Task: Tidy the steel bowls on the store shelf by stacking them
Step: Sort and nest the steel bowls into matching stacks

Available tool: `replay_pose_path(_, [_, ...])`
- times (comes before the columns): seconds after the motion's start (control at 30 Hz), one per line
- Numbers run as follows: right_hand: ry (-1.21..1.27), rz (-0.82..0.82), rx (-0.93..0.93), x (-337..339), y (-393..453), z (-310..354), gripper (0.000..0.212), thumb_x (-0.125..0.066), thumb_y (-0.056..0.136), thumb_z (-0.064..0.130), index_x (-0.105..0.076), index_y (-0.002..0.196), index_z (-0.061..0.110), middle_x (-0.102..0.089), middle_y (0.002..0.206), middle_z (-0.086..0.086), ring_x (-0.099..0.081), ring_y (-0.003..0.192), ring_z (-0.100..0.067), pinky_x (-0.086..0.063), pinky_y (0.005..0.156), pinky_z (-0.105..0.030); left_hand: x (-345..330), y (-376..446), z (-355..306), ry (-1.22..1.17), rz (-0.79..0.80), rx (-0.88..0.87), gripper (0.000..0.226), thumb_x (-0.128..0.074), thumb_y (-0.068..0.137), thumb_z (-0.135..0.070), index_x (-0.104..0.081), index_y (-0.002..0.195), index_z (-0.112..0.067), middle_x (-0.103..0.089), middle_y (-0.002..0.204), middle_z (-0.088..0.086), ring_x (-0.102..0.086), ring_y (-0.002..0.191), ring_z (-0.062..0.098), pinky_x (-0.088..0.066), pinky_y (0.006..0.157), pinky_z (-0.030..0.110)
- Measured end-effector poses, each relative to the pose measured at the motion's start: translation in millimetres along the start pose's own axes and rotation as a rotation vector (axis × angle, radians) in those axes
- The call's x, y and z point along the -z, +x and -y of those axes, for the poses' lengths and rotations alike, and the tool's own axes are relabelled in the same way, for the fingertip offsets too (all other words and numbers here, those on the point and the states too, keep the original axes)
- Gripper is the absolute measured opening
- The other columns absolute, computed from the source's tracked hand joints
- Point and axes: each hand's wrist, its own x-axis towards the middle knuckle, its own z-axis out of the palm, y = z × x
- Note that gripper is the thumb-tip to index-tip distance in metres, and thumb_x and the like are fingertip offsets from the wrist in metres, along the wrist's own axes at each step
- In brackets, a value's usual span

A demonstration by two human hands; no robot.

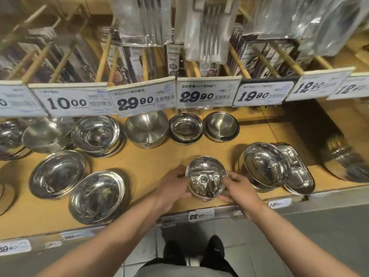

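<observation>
Warm overhead store light, wide-angle view.
Glare flares off the bowls (206,177) and hanging packs (143,21); edges bend and smear, the tags (196,95) read soft, and shadows under the upper shelf (283,118) seem shallow.

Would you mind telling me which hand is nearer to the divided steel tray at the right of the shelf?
Right. The right hand grips the small bowl beside the divided tray; the left hand holds the bowl's far side.
</observation>
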Motion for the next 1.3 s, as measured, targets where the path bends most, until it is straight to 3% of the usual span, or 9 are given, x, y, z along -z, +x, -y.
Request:
replay_pose_path(0.17, [-0.058,0.006,-0.014,-2.6,-3.1,9.6,0.025,-0.059,0.099,0.022,-0.065,0.123,0.022,-0.073,0.116,0.004,-0.074,0.097,-0.013,-0.063,0.078,-0.031,1.7,4.2,-4.2,-0.03,-0.001,0.047,0.017,-0.058,0.098,-0.011,-0.068,0.094,-0.024,-0.069,0.085,-0.023,-0.068,0.094,0.004,-0.058,0.07,0.019])
replay_pose_path(0.27, [-0.297,-0.079,0.087,3.1,-10.6,24.6,0.017,-0.061,0.096,0.031,-0.068,0.11,0.025,-0.074,0.097,0.011,-0.071,0.083,-0.005,-0.055,0.069,-0.021,5.7,3.3,-5.6,-0.008,-0.024,0.05,0.01,-0.061,0.096,-0.016,-0.071,0.094,-0.019,-0.073,0.093,-0.013,-0.069,0.094,0.007,-0.06,0.077,0.025])
replay_pose_path(0.37, [-0.453,-0.216,0.262,12.3,-9.9,51.8,0.015,-0.06,0.094,0.032,-0.068,0.106,0.029,-0.069,0.098,0.013,-0.064,0.093,-0.013,-0.049,0.085,-0.03,16.4,2.1,-10.5,-0.006,-0.139,-0.022,0.022,-0.066,0.086,-0.035,-0.069,0.098,-0.018,-0.07,0.084,-0.015,-0.068,0.083,0.011,-0.059,0.088,0.035])
replay_pose_path(0.53, [-0.33,-0.232,0.329,24.6,18.0,105.4,0.034,-0.06,0.095,0.034,-0.066,0.126,0.023,-0.07,0.112,0.0,-0.062,0.089,-0.018,-0.045,0.069,-0.03,38.4,10.4,-31.5,-0.035,-0.297,-0.117,0.013,-0.059,0.095,-0.021,-0.072,0.096,-0.023,-0.075,0.088,-0.012,-0.067,0.076,0.01,-0.06,0.066,0.031])
replay_pose_path(0.7, [-0.454,-0.242,0.298,38.4,67.5,136.9,0.012,-0.062,0.095,0.022,-0.068,0.088,0.014,-0.073,0.095,-0.011,-0.065,0.078,-0.02,-0.051,0.062,-0.03,48.0,12.7,-49.5,-0.106,-0.366,-0.118,0.013,-0.06,0.092,-0.011,-0.069,0.099,-0.018,-0.074,0.099,0.007,-0.071,0.099,0.032,-0.054,0.096,0.055])
replay_pose_path(0.93, [-1.005,-0.175,0.321,52.9,137.6,141.1,0.033,-0.05,0.104,0.021,-0.062,0.126,0.001,-0.061,0.132,-0.024,-0.056,0.121,-0.038,-0.044,0.095,-0.039,37.2,16.4,-45.2,-0.19,-0.499,-0.105,0.014,-0.056,0.099,-0.008,-0.066,0.099,-0.017,-0.063,0.087,-0.001,-0.06,0.08,0.011,-0.06,0.086,0.037])
replay_pose_path(1.1, [-0.998,-0.054,0.299,53.4,155.7,144.2,0.052,-0.055,0.102,0.037,-0.05,0.144,0.006,-0.049,0.15,-0.02,-0.045,0.137,-0.038,-0.035,0.114,-0.045,18.9,21.7,-42.4,-0.252,-0.595,-0.07,0.014,-0.053,0.101,-0.007,-0.065,0.102,-0.015,-0.064,0.094,-0.003,-0.061,0.085,0.005,-0.058,0.068,0.021])
replay_pose_path(1.17, [-0.981,-0.071,0.347,53.8,158.9,146.4,0.061,-0.056,0.1,0.044,-0.046,0.147,0.007,-0.044,0.153,-0.021,-0.042,0.14,-0.038,-0.033,0.115,-0.044,12.0,22.4,-41.3,-0.268,-0.614,-0.049,0.016,-0.052,0.101,-0.006,-0.065,0.101,-0.014,-0.065,0.095,-0.004,-0.061,0.088,0.004,-0.057,0.066,0.019])
replay_pose_path(1.3, [-0.946,-0.069,0.268,61.2,162.6,146.7,0.039,-0.062,0.097,0.027,-0.065,0.124,-0.001,-0.063,0.13,-0.023,-0.058,0.121,-0.039,-0.045,0.1,-0.044,3.8,21.8,-38.1,-0.28,-0.636,-0.009,0.017,-0.053,0.099,-0.003,-0.065,0.104,-0.012,-0.065,0.096,-0.003,-0.061,0.091,0.007,-0.058,0.07,0.023])
